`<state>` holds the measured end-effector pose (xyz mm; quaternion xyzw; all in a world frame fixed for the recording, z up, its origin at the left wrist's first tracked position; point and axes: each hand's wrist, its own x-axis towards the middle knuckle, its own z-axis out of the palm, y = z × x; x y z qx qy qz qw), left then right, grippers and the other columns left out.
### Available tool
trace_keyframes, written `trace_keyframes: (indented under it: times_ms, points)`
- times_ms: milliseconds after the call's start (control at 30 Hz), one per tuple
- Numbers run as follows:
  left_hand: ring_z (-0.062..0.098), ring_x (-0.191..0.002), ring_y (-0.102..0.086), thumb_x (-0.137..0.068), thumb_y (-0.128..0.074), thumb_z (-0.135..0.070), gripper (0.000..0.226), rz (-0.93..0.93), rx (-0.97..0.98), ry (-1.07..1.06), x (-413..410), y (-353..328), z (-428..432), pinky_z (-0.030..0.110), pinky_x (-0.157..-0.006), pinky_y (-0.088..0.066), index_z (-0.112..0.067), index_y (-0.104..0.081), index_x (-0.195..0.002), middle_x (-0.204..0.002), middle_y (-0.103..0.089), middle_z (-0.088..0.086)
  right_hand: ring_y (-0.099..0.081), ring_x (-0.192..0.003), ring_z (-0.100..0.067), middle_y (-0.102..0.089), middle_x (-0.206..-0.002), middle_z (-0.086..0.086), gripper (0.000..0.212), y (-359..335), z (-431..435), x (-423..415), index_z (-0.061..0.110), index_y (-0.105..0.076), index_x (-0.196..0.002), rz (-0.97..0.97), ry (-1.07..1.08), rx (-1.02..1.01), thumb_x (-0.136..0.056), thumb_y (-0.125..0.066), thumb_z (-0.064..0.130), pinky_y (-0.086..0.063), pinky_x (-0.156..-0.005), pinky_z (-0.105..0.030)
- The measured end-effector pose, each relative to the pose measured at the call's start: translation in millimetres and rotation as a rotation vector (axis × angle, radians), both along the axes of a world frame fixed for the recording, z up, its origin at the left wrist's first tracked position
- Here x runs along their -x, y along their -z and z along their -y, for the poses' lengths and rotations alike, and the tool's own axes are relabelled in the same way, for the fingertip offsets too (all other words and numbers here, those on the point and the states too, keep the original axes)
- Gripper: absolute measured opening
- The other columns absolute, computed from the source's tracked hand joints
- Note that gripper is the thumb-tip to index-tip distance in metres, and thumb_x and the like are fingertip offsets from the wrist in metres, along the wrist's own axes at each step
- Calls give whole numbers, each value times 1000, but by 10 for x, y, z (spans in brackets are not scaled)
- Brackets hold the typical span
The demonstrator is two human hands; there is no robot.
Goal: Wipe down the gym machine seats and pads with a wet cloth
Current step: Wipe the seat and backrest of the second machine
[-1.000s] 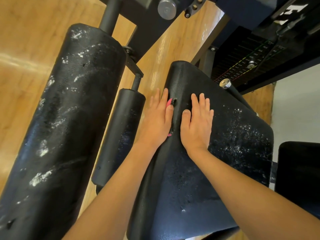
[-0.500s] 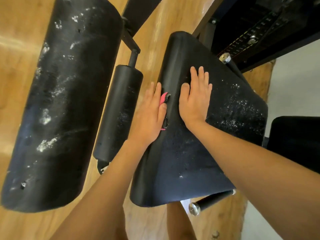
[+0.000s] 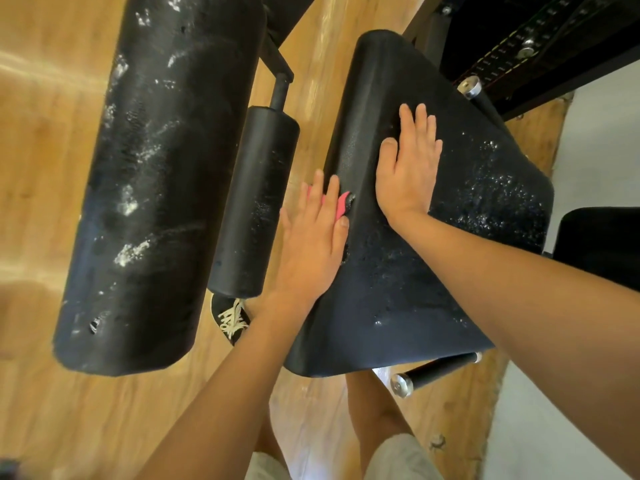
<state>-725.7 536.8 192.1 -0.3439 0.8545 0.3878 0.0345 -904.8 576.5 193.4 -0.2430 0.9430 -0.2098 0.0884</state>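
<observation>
A black padded seat [image 3: 398,289] with a worn, flaking surface fills the middle. My left hand [image 3: 311,244] lies flat on its left side wall, fingers straight, pressing a pink cloth [image 3: 343,204] of which only a small edge shows between fingers and thumb. My right hand [image 3: 408,168] rests flat on the seat's top, fingers straight and together. A large black roller pad [image 3: 156,174] with white scuffs hangs to the left, and a smaller black roller pad [image 3: 252,202] sits between it and the seat.
Wooden floor [image 3: 41,150] lies below. A black sneaker [image 3: 230,318] stands under the small roller. A chrome-capped handle [image 3: 433,372] sticks out below the seat. The weight stack [image 3: 519,39] is at top right, another black pad [image 3: 599,244] at the right edge.
My left hand has slid down the seat's left side toward me with the cloth. My right hand has stayed flat on the top. The view has tilted further downward.
</observation>
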Motion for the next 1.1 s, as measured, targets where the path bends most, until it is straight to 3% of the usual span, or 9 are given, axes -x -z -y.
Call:
trace_keyframes:
  times_ms: [133, 267, 367, 533, 700, 800, 967, 1100]
  points:
    - [11, -154, 12, -105, -7, -55, 58, 53, -24, 12, -239, 20, -119, 45, -119, 11, -38, 4, -160, -168, 14, -13, -7, -160, -22, -19, -172, -4, 56, 1, -3, -15, 23, -31, -161, 8, 0, 10, -106, -30, 32, -4, -130, -46]
    - [21, -157, 2, -110, -17, -47, 56, -45, -22, 14, 157, 17, 157, 45, -120, 2, -32, -4, -162, -171, 3, -2, -8, -160, -23, -20, -172, -4, 56, 0, 0, -21, 23, -31, -162, 0, 3, 3, -107, -30, 33, -4, -130, -47]
    - [18, -157, 2, -111, -18, -46, 56, -95, -61, 4, 165, 88, 171, 43, -122, -1, -32, 0, -162, -171, 4, -3, -8, -160, -23, -20, -172, -5, 56, -2, -2, -23, 23, -32, -162, -10, 4, 15, -107, -29, 33, -4, -130, -47]
    - [9, -157, 4, -111, -21, -48, 55, -115, -88, -35, -207, 90, -94, 47, -127, -11, -45, 8, -158, -170, 10, -12, -9, -160, -23, -21, -172, -5, 56, -4, -5, -12, 23, -32, -161, -8, 3, 12, -107, -30, 32, -5, -130, -47]
    - [10, -157, -6, -110, -25, -45, 57, -96, -132, -53, -962, 3, -577, 51, -121, -31, -58, 12, -152, -167, 12, -24, -9, -160, -24, -21, -171, -5, 57, 4, -2, -12, 22, -32, -161, -6, 2, 11, -106, -30, 32, -6, -130, -48]
    - [6, -156, -4, -111, -26, -45, 56, -67, -172, -120, -1212, -29, -765, 52, -122, -29, -62, 10, -150, -166, 11, -28, -9, -160, -24, -21, -171, -5, 56, 1, -3, -5, 23, -32, -161, -10, 1, 6, -106, -29, 33, -5, -130, -48]
    - [7, -156, 6, -110, -19, -51, 53, -97, -94, -48, -751, 71, -437, 50, -124, -25, -56, 14, -151, -166, 17, -25, -10, -160, -24, -21, -171, -6, 57, 3, -1, 1, 23, -32, -161, -17, -4, -1, -105, -29, 34, -7, -130, -48]
    - [5, -156, 3, -109, -18, -51, 52, -110, -143, -98, -687, 53, -440, 50, -125, -25, -55, 12, -151, -166, 14, -26, -10, -160, -24, -22, -171, -6, 57, 5, -9, -2, 23, -32, -161, -12, -2, 5, -106, -30, 34, -7, -130, -48]
